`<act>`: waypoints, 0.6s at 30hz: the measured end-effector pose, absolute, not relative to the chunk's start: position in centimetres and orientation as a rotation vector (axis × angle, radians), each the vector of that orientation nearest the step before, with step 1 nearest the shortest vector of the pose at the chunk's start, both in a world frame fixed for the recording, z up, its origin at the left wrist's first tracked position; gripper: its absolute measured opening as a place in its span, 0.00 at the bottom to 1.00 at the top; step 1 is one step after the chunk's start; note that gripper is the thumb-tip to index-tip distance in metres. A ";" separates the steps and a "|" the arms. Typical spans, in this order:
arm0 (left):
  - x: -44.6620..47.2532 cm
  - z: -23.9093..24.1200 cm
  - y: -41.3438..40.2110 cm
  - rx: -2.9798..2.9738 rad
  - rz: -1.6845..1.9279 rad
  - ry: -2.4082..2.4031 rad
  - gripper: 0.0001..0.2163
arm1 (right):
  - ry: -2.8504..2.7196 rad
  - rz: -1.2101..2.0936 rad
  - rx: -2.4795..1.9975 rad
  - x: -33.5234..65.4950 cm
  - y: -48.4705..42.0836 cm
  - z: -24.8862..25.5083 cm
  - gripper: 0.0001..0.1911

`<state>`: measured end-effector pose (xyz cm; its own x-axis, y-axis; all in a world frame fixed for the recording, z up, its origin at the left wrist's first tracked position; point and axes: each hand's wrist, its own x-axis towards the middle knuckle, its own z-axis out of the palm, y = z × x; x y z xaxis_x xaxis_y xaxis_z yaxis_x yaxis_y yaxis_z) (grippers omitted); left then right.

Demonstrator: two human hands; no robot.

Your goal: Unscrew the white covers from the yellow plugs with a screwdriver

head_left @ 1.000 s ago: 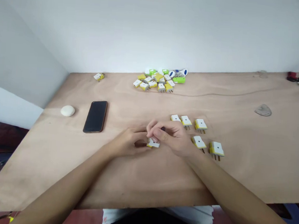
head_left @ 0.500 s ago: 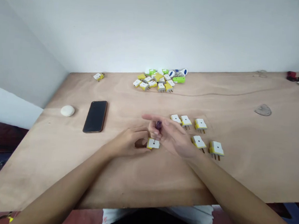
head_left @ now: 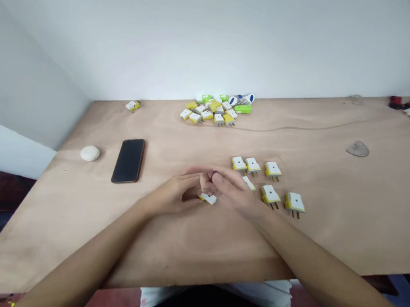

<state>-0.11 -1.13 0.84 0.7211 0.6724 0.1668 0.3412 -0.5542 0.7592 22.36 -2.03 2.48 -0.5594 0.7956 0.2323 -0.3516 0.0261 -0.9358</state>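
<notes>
A white-and-yellow electrical plug [head_left: 209,199] lies on the wooden table in front of me, held at its left side by the fingers of my left hand [head_left: 172,192]. My right hand [head_left: 235,190] is closed around a small screwdriver [head_left: 212,175] with a dark purple handle, over the plug. Most of the handle and the tip are hidden by my fingers. Just right of that hand, several like plugs [head_left: 270,193] lie spread out with their pins toward me; one is partly covered by the hand.
Against the wall sits a heap of plugs [head_left: 214,107] in white, yellow and green. A phone [head_left: 128,160] and a white round object [head_left: 90,153] are on the left, with a lone plug [head_left: 133,105] behind them. A flat grey piece [head_left: 358,148] lies right.
My right hand has turned about the screwdriver, its fingers now curled over the handle, which shows less. The held plug has tilted slightly. The whole view has shifted a little.
</notes>
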 end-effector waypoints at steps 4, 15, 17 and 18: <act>-0.1 1.1 -1.2 2.146 0.577 0.783 0.16 | -1.502 1.574 -0.500 22.6 -1.6 2.8 0.22; 0.0 1.2 -1.1 2.138 0.564 0.699 0.04 | -1.174 1.893 -0.355 22.1 -1.7 2.6 0.21; 0.0 1.2 -1.0 2.156 0.568 0.696 0.03 | -1.196 1.902 -0.384 22.3 -1.5 2.6 0.20; 0.0 1.2 -0.9 2.153 0.566 0.709 0.03 | -1.241 1.865 -0.398 22.3 -1.4 2.7 0.20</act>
<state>0.03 -0.93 1.18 0.7445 0.6483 0.1593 0.2990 -0.5372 0.7887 22.31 -1.39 2.65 -0.5974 0.7817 0.1792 -0.4672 -0.1576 -0.8700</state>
